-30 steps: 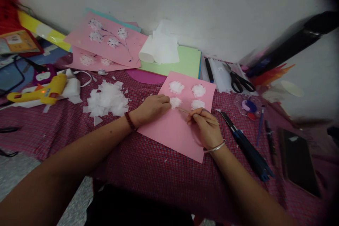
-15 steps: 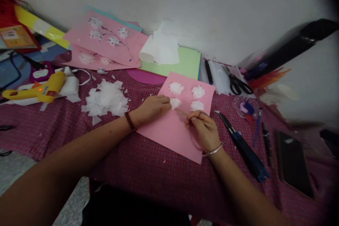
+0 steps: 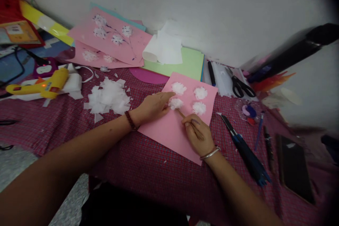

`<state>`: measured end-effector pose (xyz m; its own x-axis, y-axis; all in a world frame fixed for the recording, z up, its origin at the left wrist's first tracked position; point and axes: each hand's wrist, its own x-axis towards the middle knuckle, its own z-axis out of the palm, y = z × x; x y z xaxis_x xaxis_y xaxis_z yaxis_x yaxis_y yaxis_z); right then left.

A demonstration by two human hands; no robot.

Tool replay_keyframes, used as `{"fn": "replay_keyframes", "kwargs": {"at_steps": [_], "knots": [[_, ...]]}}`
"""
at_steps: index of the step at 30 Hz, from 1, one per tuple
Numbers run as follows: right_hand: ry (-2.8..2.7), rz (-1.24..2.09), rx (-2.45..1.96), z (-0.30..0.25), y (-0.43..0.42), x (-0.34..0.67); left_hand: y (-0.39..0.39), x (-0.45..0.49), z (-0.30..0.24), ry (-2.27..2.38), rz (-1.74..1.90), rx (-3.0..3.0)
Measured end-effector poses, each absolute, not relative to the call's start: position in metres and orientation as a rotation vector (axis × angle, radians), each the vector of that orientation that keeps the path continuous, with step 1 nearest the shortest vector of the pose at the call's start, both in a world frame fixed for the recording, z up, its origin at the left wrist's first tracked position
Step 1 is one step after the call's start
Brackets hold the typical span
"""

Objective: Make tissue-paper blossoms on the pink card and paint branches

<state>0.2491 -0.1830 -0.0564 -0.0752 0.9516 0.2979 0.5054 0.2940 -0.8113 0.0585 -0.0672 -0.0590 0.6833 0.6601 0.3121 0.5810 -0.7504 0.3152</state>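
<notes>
A pink sheet of paper (image 3: 169, 130) lies tilted on the cloth, bearing several white tissue puffs. My right hand (image 3: 198, 134) grips a thin wooden stick (image 3: 180, 113), whose far end meets the lower left puff (image 3: 176, 104). My left hand (image 3: 155, 106) rests on the sheet's left side, fingers stretched out, index finger between the two left puffs and thumb beside the lower one. No object shows in it. The upper left puff (image 3: 178, 88), upper right puff (image 3: 200, 93) and lower right puff (image 3: 199, 108) sit apart from my hands.
Left of the sheet are a heap of cut tissue pieces (image 3: 108, 97) and a yellow glue gun (image 3: 54, 84). Behind lie decorated pink sheets (image 3: 84, 28) and a tissue roll (image 3: 150, 56). A cutter (image 3: 245, 152), scissors (image 3: 239, 86), paint palette (image 3: 245, 107) and phone (image 3: 295, 167) lie right.
My left fingers have straightened and no longer cover part of the lower left puff. My right hand has shifted slightly down, and the stick stands steeper against that puff. The view has shifted slightly.
</notes>
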Motion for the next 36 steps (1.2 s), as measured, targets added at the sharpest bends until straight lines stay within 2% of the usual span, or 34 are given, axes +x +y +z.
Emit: {"fn": "replay_keyframes", "kwargs": {"at_steps": [8, 13, 17, 21, 26, 32, 36], "knots": [[-1.937, 0.556, -1.342, -0.054, -0.182, 0.243, -0.067, 0.059, -0.060, 1.016, 0.563, 2.637], [-1.492, 0.770, -1.306, -0.059, -0.186, 0.253, -0.050, 0.047, -0.039, 0.878, 0.609, 2.465], [-1.135, 1.035, -1.231, -0.064, -0.187, 0.263, -0.038, 0.012, -0.001, 0.987, 0.692, 2.324], [-1.116, 1.096, -1.240, -0.066, -0.184, 0.267, -0.055, -0.029, 0.022, 1.002, 0.423, 2.415], [-1.138, 1.089, -1.279, -0.067, -0.184, 0.269, -0.102, -0.060, 0.006, 0.974, 0.118, 2.548], [-1.117, 1.080, -1.292, -0.069, -0.184, 0.270, -0.126, -0.065, -0.021, 1.525, 0.292, 2.388], [-1.129, 1.088, -1.299, -0.071, -0.184, 0.271, -0.131, -0.054, -0.028, 1.666, 0.276, 2.321]]}}
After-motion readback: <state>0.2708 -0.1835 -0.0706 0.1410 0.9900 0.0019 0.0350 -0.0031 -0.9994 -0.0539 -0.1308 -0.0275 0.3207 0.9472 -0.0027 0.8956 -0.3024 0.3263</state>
